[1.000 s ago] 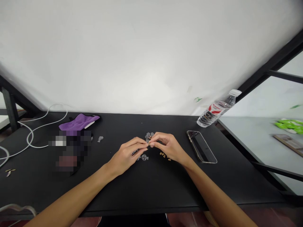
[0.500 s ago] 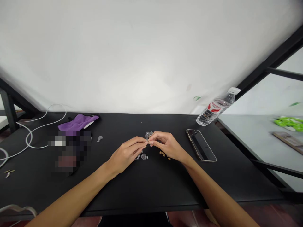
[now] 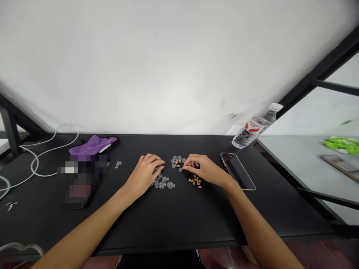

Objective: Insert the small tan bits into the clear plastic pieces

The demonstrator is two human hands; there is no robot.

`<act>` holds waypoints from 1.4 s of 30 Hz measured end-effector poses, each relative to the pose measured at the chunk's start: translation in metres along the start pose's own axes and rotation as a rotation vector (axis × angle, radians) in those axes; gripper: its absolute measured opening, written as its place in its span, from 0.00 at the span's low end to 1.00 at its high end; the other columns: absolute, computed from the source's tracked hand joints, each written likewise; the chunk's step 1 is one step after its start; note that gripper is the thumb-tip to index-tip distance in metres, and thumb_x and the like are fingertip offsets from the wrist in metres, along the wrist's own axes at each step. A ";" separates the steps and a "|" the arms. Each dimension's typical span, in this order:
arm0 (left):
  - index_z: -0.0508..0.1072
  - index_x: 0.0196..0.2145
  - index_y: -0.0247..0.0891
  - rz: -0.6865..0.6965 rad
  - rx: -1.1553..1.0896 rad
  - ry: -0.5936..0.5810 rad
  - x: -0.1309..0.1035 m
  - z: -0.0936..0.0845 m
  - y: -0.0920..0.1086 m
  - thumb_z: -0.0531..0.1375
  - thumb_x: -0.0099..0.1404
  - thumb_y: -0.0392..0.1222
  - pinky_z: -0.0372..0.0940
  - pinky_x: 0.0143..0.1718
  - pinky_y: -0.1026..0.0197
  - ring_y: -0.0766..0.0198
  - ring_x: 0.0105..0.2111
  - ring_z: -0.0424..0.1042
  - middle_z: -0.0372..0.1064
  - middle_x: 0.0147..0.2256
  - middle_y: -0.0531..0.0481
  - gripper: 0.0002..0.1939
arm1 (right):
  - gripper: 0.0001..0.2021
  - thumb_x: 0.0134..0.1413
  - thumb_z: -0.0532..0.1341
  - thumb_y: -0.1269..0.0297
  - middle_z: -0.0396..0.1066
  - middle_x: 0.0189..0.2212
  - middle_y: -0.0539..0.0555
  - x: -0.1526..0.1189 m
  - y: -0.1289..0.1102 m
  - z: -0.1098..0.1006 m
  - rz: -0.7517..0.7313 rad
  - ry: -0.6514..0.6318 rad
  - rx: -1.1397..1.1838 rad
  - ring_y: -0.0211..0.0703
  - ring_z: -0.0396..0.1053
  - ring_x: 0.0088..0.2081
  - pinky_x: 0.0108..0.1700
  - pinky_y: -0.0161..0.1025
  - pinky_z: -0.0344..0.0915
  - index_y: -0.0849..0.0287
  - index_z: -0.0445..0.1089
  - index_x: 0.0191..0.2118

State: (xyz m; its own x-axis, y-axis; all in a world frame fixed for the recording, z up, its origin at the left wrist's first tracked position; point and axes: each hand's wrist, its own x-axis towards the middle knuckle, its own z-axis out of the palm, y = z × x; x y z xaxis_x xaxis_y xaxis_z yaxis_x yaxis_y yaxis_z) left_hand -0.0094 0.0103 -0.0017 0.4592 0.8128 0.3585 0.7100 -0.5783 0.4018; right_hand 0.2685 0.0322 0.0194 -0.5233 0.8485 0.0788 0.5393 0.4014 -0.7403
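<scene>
My right hand (image 3: pixel 203 169) pinches a tiny clear glass bottle (image 3: pixel 181 169) by its neck end, beside a cluster of similar bottles (image 3: pixel 175 160), some with tan tops. My left hand (image 3: pixel 144 172) hovers over or touches a second group of clear bottles (image 3: pixel 162 185); its fingers are apart, and whether a fingertip touches one is hard to make out. Several small tan corks (image 3: pixel 195 181) lie in a loose pile just below my right hand. One more clear bottle (image 3: pixel 118 164) lies alone to the left on the black table (image 3: pixel 168 220).
A phone (image 3: pixel 238 171) lies right of my right hand, with a tilted water bottle (image 3: pixel 252 129) behind it. On the left are a purple cloth (image 3: pixel 94 145), a blurred-out patch and a white cable (image 3: pixel 35 164). The white wall (image 3: pixel 168 67) rises behind the table.
My hands, earlier together at the fingertips, have parted. The left moved left to the lower bottle group and opened; the right moved slightly right, bringing a small bottle to the upper cluster.
</scene>
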 end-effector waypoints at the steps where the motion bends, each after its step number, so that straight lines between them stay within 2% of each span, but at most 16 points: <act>1: 0.77 0.48 0.41 -0.012 -0.006 -0.014 0.000 0.001 0.000 0.58 0.75 0.36 0.63 0.51 0.49 0.55 0.49 0.71 0.74 0.46 0.48 0.09 | 0.11 0.65 0.63 0.57 0.70 0.31 0.50 0.000 0.002 -0.001 0.005 0.001 -0.008 0.38 0.64 0.30 0.35 0.36 0.61 0.58 0.76 0.36; 5: 0.77 0.47 0.43 -0.055 -0.071 -0.035 -0.001 0.006 -0.004 0.59 0.74 0.35 0.64 0.50 0.50 0.56 0.45 0.71 0.74 0.45 0.50 0.09 | 0.11 0.65 0.63 0.56 0.67 0.28 0.48 -0.002 0.009 -0.003 0.050 0.013 -0.021 0.38 0.63 0.29 0.33 0.36 0.60 0.59 0.75 0.38; 9: 0.76 0.49 0.45 -0.101 -0.191 0.030 -0.002 0.010 -0.006 0.60 0.72 0.33 0.66 0.47 0.53 0.58 0.43 0.71 0.72 0.45 0.50 0.11 | 0.12 0.65 0.63 0.54 0.66 0.26 0.48 -0.005 0.010 -0.011 0.083 -0.013 -0.007 0.38 0.62 0.29 0.33 0.36 0.60 0.59 0.74 0.40; 15: 0.77 0.47 0.44 -0.108 -0.362 0.184 0.000 0.006 0.001 0.62 0.70 0.31 0.67 0.38 0.61 0.62 0.39 0.72 0.71 0.40 0.50 0.12 | 0.13 0.61 0.65 0.53 0.66 0.24 0.47 -0.012 0.015 -0.026 0.131 -0.226 -0.002 0.38 0.60 0.27 0.29 0.34 0.57 0.60 0.75 0.37; 19: 0.79 0.44 0.43 -0.128 -0.438 0.288 0.002 0.004 0.004 0.64 0.69 0.35 0.67 0.37 0.61 0.64 0.34 0.70 0.71 0.38 0.50 0.07 | 0.14 0.60 0.65 0.53 0.67 0.23 0.48 -0.013 0.019 -0.026 0.151 -0.280 -0.013 0.37 0.60 0.26 0.28 0.34 0.57 0.60 0.76 0.36; 24: 0.80 0.42 0.41 -0.128 -0.575 0.316 0.001 0.005 0.006 0.64 0.70 0.41 0.72 0.38 0.59 0.64 0.34 0.72 0.72 0.38 0.49 0.05 | 0.14 0.61 0.65 0.53 0.70 0.25 0.50 -0.011 0.012 -0.023 0.110 -0.198 -0.019 0.38 0.63 0.26 0.28 0.35 0.57 0.61 0.76 0.35; 30: 0.80 0.41 0.40 -0.115 -0.693 0.333 0.001 0.008 0.008 0.64 0.70 0.41 0.75 0.46 0.56 0.61 0.40 0.77 0.73 0.41 0.47 0.05 | 0.10 0.60 0.66 0.57 0.76 0.30 0.53 -0.010 0.008 -0.019 0.036 -0.159 0.011 0.40 0.66 0.29 0.32 0.37 0.62 0.59 0.78 0.34; 33: 0.79 0.42 0.40 -0.132 -0.704 0.318 0.000 0.006 0.011 0.64 0.70 0.41 0.75 0.47 0.56 0.60 0.40 0.78 0.74 0.42 0.47 0.05 | 0.08 0.60 0.65 0.60 0.78 0.33 0.54 -0.008 0.006 -0.015 -0.023 -0.121 0.043 0.41 0.68 0.32 0.35 0.38 0.65 0.58 0.78 0.35; 38: 0.79 0.41 0.40 -0.157 -0.668 0.265 0.000 0.003 0.018 0.65 0.69 0.41 0.73 0.43 0.59 0.61 0.38 0.77 0.77 0.39 0.48 0.05 | 0.07 0.60 0.66 0.62 0.77 0.38 0.55 -0.005 -0.008 -0.004 -0.110 0.049 0.233 0.43 0.72 0.37 0.43 0.41 0.70 0.59 0.77 0.41; 42: 0.79 0.40 0.39 -0.164 -0.727 0.221 0.000 0.003 0.023 0.67 0.67 0.42 0.73 0.42 0.59 0.61 0.37 0.77 0.77 0.37 0.48 0.06 | 0.05 0.60 0.67 0.64 0.75 0.38 0.55 -0.004 -0.019 0.006 -0.187 0.089 0.451 0.44 0.76 0.40 0.46 0.43 0.73 0.59 0.75 0.39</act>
State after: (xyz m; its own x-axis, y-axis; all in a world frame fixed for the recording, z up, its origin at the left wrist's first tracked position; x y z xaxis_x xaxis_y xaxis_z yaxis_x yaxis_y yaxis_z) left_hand 0.0089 -0.0031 0.0049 0.2076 0.9031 0.3760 0.1962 -0.4150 0.8884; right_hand 0.2567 0.0190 0.0292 -0.5149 0.8104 0.2796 0.0925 0.3767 -0.9217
